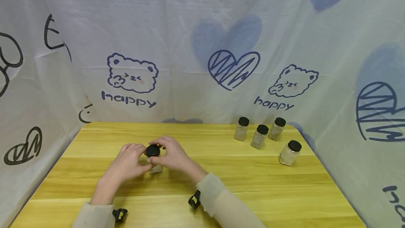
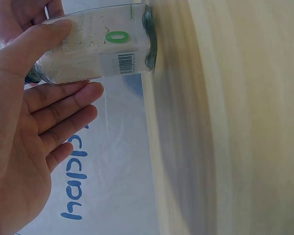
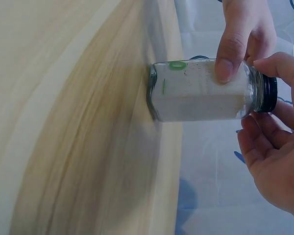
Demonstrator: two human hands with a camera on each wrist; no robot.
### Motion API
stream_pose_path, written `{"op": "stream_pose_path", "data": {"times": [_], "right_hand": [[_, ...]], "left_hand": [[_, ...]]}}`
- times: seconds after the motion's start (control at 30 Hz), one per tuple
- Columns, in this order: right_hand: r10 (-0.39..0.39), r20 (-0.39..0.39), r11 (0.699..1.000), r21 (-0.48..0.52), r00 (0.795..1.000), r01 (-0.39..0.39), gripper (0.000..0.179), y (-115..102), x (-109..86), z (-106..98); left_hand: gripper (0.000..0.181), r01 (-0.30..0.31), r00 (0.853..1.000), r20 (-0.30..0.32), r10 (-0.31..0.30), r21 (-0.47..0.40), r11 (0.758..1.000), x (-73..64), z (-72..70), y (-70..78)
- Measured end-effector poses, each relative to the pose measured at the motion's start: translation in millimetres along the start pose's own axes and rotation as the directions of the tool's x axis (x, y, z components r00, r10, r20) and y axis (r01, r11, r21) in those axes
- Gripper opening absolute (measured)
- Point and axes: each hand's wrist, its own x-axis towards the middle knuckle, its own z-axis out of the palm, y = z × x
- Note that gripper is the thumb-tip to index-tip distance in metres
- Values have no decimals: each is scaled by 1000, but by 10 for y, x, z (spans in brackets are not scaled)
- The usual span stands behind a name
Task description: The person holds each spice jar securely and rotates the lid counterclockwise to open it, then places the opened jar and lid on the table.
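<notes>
A clear glass jar (image 1: 156, 169) of pale powder stands upright on the left part of the table, its black lid (image 1: 153, 150) on top. In the left wrist view, the jar (image 2: 95, 51) carries green marks and a barcode. My left hand (image 1: 128, 161) holds the jar's body, with its thumb pressed on the near face and the fingers on the other side. My right hand (image 1: 174, 156) grips the black lid (image 3: 271, 93) between thumb and fingers, as the right wrist view shows. Both hands partly cover the jar in the head view.
Several similar black-lidded jars stand at the back right: one jar (image 1: 241, 131), another jar (image 1: 259, 139), a third jar (image 1: 276, 131), and a wider jar (image 1: 289, 155) nearer the right edge. A white printed cloth (image 1: 183, 90) hangs behind the wooden table (image 1: 253, 189).
</notes>
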Motion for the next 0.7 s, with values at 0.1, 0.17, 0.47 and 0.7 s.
{"op": "stream_pose_path", "data": {"times": [0.1,0.17,0.47,0.7], "right_hand": [[-17,16,1000,-12,1000,17,53,-5,1,-21],[-24,25,999,-21,999,24,54,-10,-1,-36],[-41,37,999,-31,998,42,54,-9,-1,-70],[-39,22,999,-16,999,39,55,-16,-7,-85]], "left_hand": [[42,3,1000,2,-3,2,1000,0,0,-1],[41,2,1000,2,-2,3,1000,0,-1,-2],[36,4,1000,-2,-4,5,1000,0,-5,1],[37,11,1000,2,-11,-2,1000,10,-9,7]]}}
